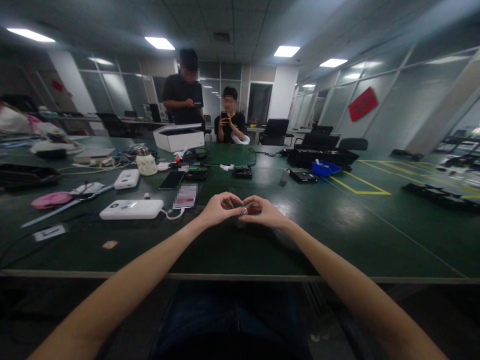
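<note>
My left hand and my right hand meet above the green table, fingers curved inward with the tips brought together. A small shiny, see-through patch shows between the fingertips, but its kind is too blurred to tell. Just left of my left hand lies a phone with a lit screen. A short white cable links it to a white power bank. Beyond my hands sit a small black electronic module and, farther right, a small upright cylinder.
A second white power bank, a patterned bottle, a dark phone and an open white box stand at left. Toward the right are a blue bin and a black module. Two people hold phones across the table.
</note>
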The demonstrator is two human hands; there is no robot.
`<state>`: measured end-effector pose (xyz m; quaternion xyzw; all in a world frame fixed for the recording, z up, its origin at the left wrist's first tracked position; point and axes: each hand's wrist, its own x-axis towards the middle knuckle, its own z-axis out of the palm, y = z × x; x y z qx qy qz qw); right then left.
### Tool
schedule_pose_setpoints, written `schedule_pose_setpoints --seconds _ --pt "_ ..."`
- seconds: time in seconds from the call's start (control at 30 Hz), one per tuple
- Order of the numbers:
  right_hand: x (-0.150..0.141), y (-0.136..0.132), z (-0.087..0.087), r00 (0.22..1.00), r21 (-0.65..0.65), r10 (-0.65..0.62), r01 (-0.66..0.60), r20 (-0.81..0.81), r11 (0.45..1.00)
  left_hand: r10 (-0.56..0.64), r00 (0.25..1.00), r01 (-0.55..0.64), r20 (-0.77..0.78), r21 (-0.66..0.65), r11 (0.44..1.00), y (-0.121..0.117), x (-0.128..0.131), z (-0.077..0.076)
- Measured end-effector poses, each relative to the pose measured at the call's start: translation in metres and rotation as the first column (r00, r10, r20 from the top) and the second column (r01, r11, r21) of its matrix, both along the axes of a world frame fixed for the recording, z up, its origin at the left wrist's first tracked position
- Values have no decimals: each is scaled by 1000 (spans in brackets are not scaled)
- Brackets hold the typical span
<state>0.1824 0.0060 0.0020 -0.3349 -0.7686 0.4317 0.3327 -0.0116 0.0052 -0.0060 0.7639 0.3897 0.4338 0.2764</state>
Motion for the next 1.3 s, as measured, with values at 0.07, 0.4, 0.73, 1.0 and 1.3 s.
schedule_pose_setpoints --seconds 0.07,0.4,0.73,1.0,1.3 --pt "-1 -1 -2 1000 -68 24 -23 8 997 15 999 -14 -42 25 1000 -1 0 1" --pt "-4 -5 -1 999 -155 48 -48 -3 987 327 942 -319 -78 93 943 36 -16 7" --pt "-3 -1 -2 999 -175 43 -40 18 984 410 842 -407 -351 85 909 49 -22 -26" --pt "-1 -3 1 996 -134 89 -83 34 987 79 989 -65 -124 113 991 19 -14 2" --pt "0 -4 3 991 -88 123 -119 42 989 -54 982 80 -179 140 987 -3 -7 12"
